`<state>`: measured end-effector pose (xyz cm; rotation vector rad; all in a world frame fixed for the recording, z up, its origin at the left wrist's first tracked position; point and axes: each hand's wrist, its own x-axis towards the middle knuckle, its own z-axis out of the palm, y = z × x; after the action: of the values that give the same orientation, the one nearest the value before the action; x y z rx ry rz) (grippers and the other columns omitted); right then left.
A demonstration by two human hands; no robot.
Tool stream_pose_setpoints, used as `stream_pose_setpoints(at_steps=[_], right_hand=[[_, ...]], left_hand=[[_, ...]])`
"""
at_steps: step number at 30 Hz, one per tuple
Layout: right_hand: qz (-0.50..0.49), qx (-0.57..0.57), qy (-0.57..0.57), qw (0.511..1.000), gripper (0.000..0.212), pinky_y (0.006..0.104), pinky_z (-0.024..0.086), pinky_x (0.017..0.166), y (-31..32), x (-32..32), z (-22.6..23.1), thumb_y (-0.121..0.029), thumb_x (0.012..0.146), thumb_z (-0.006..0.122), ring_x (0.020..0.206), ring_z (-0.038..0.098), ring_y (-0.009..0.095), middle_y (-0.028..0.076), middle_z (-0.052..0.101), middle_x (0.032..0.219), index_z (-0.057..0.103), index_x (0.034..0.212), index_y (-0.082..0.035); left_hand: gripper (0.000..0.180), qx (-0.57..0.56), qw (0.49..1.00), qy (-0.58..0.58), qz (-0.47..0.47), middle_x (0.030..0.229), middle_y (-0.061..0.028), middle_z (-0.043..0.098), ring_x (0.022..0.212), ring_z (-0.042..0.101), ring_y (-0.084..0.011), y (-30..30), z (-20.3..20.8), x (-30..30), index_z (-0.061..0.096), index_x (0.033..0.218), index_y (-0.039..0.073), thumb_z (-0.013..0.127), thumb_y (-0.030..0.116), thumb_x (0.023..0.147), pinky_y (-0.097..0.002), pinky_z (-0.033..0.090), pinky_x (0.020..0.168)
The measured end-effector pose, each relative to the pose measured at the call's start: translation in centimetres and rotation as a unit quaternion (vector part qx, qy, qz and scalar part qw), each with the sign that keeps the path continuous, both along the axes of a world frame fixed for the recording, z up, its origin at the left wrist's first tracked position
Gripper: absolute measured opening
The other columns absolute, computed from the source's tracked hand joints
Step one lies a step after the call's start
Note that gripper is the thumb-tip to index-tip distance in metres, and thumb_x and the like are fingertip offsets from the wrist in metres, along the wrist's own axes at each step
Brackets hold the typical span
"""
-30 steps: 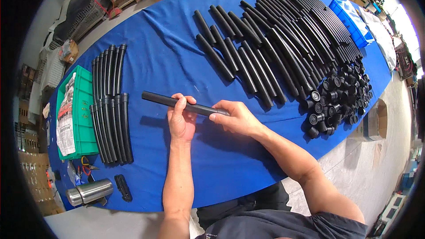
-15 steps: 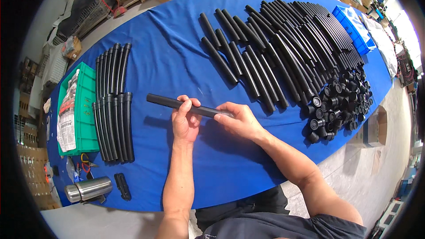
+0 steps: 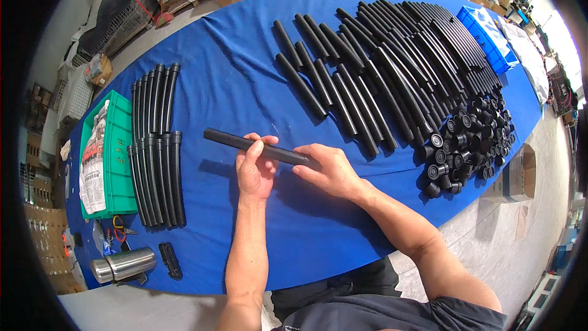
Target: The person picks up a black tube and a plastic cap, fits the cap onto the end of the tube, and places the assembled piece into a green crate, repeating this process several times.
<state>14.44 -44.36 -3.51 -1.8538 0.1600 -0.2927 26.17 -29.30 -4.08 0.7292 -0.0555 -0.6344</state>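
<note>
A straight black tube [image 3: 229, 138] is held above the middle of the blue-covered table, tilted slightly down to the right. My left hand [image 3: 256, 175] pinches it near its middle between thumb and fingers. Around its right end is my right hand [image 3: 331, 173], the thumb below and fingers over the top; that end is hidden in the palm. Many loose black tubes [image 3: 352, 104] lie at the far right. Beside them is a heap of short round black caps [image 3: 453, 158]. Two rows of black tubes with wider top ends [image 3: 160, 178] lie at the left.
A green crate [image 3: 119, 159] with newspaper over it stands at the left edge. Near it are scissors [image 3: 120, 228], a steel flask [image 3: 125, 263] and a small black object [image 3: 170, 260]. A blue bin [image 3: 505, 60] sits at the far right; a cardboard box [image 3: 517, 175] is below the table's right edge.
My right hand has shifted slightly at the tube's right end, its thumb now lower and off the tube's top side. My left hand keeps its hold on the tube.
</note>
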Motion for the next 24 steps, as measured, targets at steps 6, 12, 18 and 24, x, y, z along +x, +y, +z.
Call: stream_pose_setpoints(at_steps=[6,12,18,24], right_hand=[[-0.026,-0.056,-0.058,0.996,0.04,0.0359,0.049,0.058,0.6,0.0,0.7,-0.025,0.085,0.073,0.063,0.061,0.016,0.009,0.061,0.074,0.061,0.112,0.002],[0.002,0.138,0.113,0.984,0.039,0.0357,0.049,0.062,0.2,-0.1,1.4,-0.026,0.084,0.073,0.068,0.063,0.018,0.01,0.062,0.076,0.062,0.111,0.001],[-0.05,-0.172,-0.111,0.978,0.035,0.0363,0.049,0.062,0.3,0.1,-0.1,-0.024,0.084,0.073,0.076,0.065,0.027,0.015,0.064,0.085,0.063,0.108,0.0],[0.001,-0.015,0.046,0.999,0.033,0.0343,0.049,0.061,0.5,-0.1,1.9,-0.022,0.084,0.074,0.074,0.066,0.023,0.015,0.064,0.082,0.063,0.105,0.0]], left_hand=[[0.011,-0.023,1.0,0.001,-0.018,0.092,-0.012,0.068,0.054,0.053,-0.01,0.8,-1.1,0.7,0.057,0.102,0.014,0.062,0.011,0.092,-0.0212,0.045,0.046],[0.008,-0.022,1.0,-0.014,-0.014,0.092,-0.01,0.067,0.053,0.051,-0.009,0.4,-1.2,0.6,0.057,0.101,0.013,0.061,0.012,0.094,-0.021,0.044,0.045],[0.008,-0.011,1.0,-0.001,-0.005,0.092,-0.0104,0.067,0.054,0.053,-0.009,0.2,-0.4,0.3,0.057,0.099,0.012,0.06,0.01,0.092,-0.0215,0.045,0.044],[0.007,-0.05,0.998,-0.008,-0.029,0.09,-0.0103,0.067,0.053,0.053,-0.009,0.9,-1.4,0.9,0.058,0.098,0.012,0.06,0.01,0.091,-0.0213,0.045,0.043]])
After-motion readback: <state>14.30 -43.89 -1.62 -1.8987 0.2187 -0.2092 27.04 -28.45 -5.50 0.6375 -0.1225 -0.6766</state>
